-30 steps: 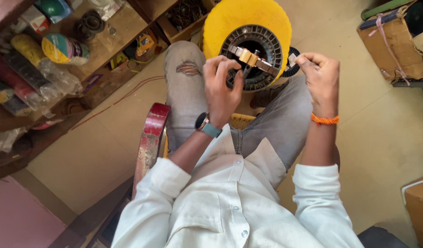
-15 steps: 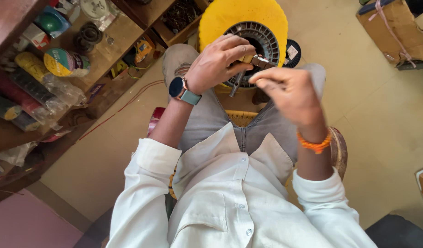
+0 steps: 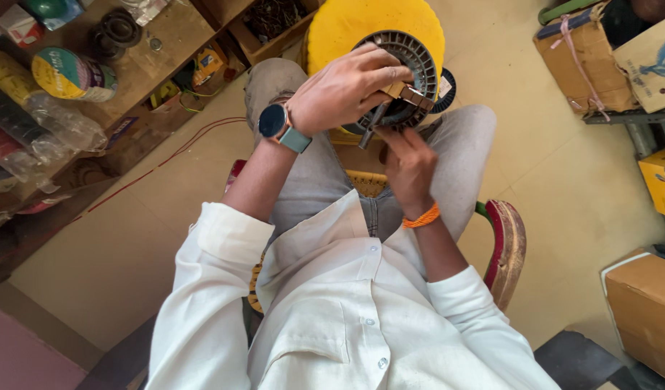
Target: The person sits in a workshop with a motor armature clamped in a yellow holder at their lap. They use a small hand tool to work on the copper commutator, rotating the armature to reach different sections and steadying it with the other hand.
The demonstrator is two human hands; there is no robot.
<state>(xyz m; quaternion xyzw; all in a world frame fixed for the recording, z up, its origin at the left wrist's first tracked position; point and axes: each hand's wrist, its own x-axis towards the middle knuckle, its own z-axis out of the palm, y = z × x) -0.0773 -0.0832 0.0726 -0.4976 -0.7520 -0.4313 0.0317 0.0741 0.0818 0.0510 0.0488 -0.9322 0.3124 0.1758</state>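
A dark round slotted ring (image 3: 422,56) leans against a yellow round stool (image 3: 361,25) in front of my knees. My left hand (image 3: 345,90), with a watch on the wrist, reaches across and grips the ring's lower edge, where a small tan piece (image 3: 413,94) sits. My right hand (image 3: 408,167), with an orange band on the wrist, is just below the ring. Its fingers are pinched on a thin dark rod (image 3: 371,128) that points up at the ring.
I sit on a chair with a red rim (image 3: 509,245). Wooden shelves (image 3: 152,43) with tape rolls, tins and bags stand at the left. Cardboard boxes (image 3: 639,303) and a metal rack (image 3: 636,119) are at the right. Bare floor lies between.
My left hand has spread over the ring's lower edge. My right hand has dropped from the ring's right side to below it, closer to my body.
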